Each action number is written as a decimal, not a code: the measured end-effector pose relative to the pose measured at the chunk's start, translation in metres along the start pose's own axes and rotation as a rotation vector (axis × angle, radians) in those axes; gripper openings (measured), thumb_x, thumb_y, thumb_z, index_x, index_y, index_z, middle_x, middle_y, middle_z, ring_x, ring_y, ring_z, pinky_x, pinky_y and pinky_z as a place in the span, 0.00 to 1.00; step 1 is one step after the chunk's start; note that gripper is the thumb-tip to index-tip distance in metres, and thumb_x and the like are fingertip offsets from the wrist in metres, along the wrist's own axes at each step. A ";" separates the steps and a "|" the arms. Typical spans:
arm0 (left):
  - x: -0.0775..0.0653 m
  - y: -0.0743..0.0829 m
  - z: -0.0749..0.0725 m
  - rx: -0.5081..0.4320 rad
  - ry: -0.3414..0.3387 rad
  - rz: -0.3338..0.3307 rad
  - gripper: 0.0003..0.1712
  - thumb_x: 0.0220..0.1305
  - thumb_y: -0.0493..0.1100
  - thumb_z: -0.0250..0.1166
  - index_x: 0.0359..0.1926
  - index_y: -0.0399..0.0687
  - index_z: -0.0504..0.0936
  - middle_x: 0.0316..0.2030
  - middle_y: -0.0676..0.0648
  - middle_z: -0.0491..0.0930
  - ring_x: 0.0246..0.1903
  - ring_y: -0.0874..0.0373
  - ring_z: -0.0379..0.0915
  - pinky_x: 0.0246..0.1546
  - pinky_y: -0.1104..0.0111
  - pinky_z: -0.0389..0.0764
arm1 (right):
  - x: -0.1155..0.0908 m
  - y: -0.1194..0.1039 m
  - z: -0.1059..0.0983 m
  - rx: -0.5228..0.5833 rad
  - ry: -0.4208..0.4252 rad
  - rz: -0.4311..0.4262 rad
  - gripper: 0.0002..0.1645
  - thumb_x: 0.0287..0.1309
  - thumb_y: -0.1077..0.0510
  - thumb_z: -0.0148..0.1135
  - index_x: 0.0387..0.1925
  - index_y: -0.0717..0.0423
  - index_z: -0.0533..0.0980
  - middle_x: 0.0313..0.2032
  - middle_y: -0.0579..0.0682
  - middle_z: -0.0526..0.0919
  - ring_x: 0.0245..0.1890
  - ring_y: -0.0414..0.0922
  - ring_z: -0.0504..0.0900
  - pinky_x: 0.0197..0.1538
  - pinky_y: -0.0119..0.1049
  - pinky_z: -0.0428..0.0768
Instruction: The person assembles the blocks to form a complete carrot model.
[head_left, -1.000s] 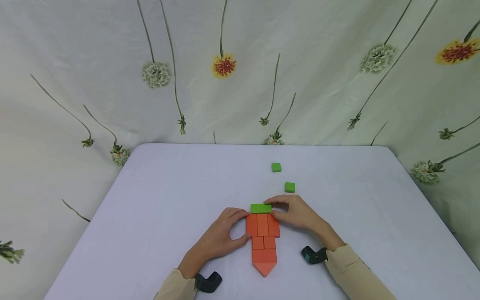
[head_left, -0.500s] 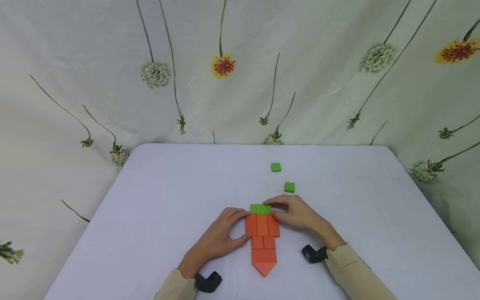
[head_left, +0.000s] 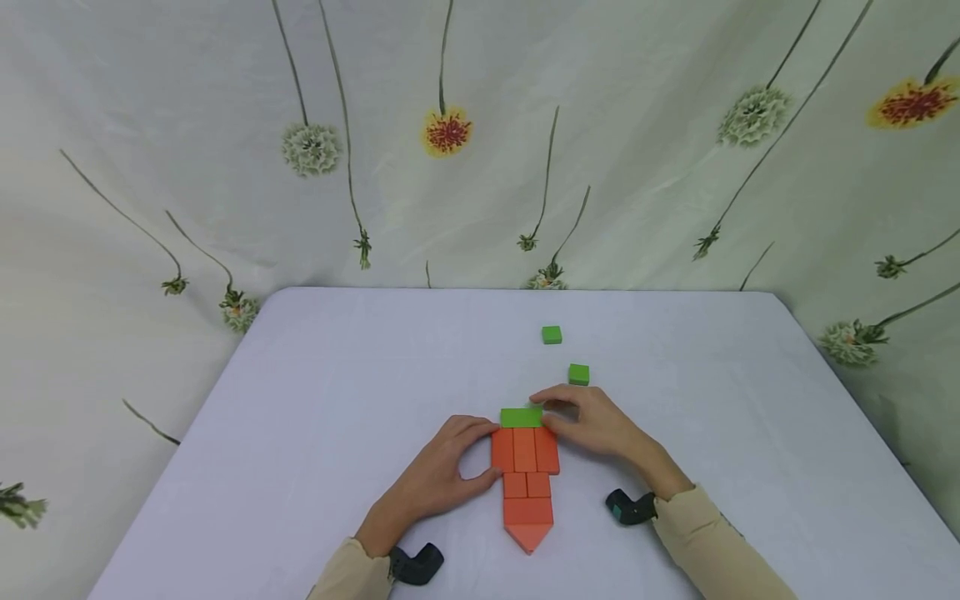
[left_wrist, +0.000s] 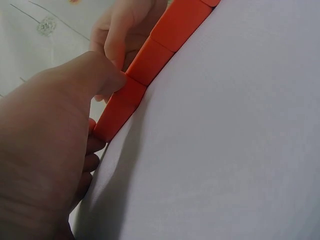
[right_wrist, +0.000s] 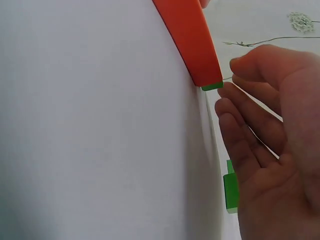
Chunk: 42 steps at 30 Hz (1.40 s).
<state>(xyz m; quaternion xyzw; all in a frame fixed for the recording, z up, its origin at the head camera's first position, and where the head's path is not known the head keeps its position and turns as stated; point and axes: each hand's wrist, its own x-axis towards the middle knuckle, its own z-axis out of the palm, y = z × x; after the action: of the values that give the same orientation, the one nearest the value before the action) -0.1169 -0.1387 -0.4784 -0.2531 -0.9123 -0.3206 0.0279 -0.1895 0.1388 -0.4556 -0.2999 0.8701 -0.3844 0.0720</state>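
Observation:
Orange blocks (head_left: 525, 450) lie flat together on the table, ending in a triangular block (head_left: 529, 537) at the near end. Across their far end lies a green rectangular block (head_left: 521, 417). My left hand (head_left: 442, 475) holds the upper left orange block (left_wrist: 120, 110) between thumb and index finger, at its near and far ends. Beside the right end of the green block is my right hand (head_left: 600, 427), its fingers loosely bent. In the right wrist view, a gap shows between that hand's fingers and the green block (right_wrist: 212, 86), which is mostly hidden.
Two small green blocks lie beyond the right hand, one farther back (head_left: 552, 335) and one nearer block (head_left: 578, 374). A white table (head_left: 360, 358) bears everything. Behind it hangs a flower-patterned cloth (head_left: 637, 167). Black devices stick out at the left wrist (head_left: 417, 565) and right wrist (head_left: 630, 507).
My right hand's fingers have lifted slightly off the green block and spread, shifting a little to the right. The left hand and the blocks stay where they were.

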 end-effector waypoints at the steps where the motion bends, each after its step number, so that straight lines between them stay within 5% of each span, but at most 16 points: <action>1: 0.000 0.000 0.000 0.000 -0.003 -0.004 0.33 0.62 0.51 0.74 0.67 0.49 0.78 0.62 0.51 0.77 0.64 0.58 0.69 0.66 0.60 0.78 | 0.000 0.000 -0.001 0.003 0.015 0.010 0.20 0.66 0.59 0.65 0.59 0.50 0.82 0.54 0.45 0.87 0.55 0.45 0.84 0.61 0.47 0.83; 11: 0.000 0.001 0.001 0.007 -0.001 -0.011 0.32 0.62 0.51 0.74 0.66 0.49 0.78 0.62 0.51 0.77 0.64 0.57 0.70 0.65 0.59 0.78 | 0.005 0.003 -0.009 -0.070 0.227 0.017 0.20 0.62 0.64 0.70 0.56 0.58 0.83 0.52 0.51 0.88 0.52 0.50 0.85 0.58 0.49 0.84; 22: 0.000 0.000 0.001 0.003 0.003 -0.005 0.32 0.62 0.51 0.74 0.66 0.49 0.78 0.62 0.51 0.77 0.64 0.57 0.70 0.65 0.59 0.78 | 0.011 0.015 -0.017 -0.155 0.395 0.125 0.19 0.60 0.63 0.71 0.53 0.62 0.84 0.49 0.58 0.88 0.49 0.55 0.86 0.55 0.53 0.84; 42: 0.000 0.001 0.000 0.009 0.002 -0.009 0.32 0.63 0.51 0.73 0.66 0.50 0.78 0.62 0.52 0.77 0.64 0.58 0.69 0.66 0.60 0.77 | 0.015 0.024 -0.017 -0.178 0.381 0.214 0.16 0.59 0.61 0.72 0.49 0.62 0.85 0.51 0.61 0.86 0.49 0.56 0.84 0.55 0.53 0.83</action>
<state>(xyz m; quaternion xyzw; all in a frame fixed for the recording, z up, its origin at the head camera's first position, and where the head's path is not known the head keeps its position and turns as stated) -0.1160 -0.1381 -0.4783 -0.2483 -0.9150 -0.3168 0.0286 -0.2188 0.1531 -0.4592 -0.1332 0.9253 -0.3459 -0.0799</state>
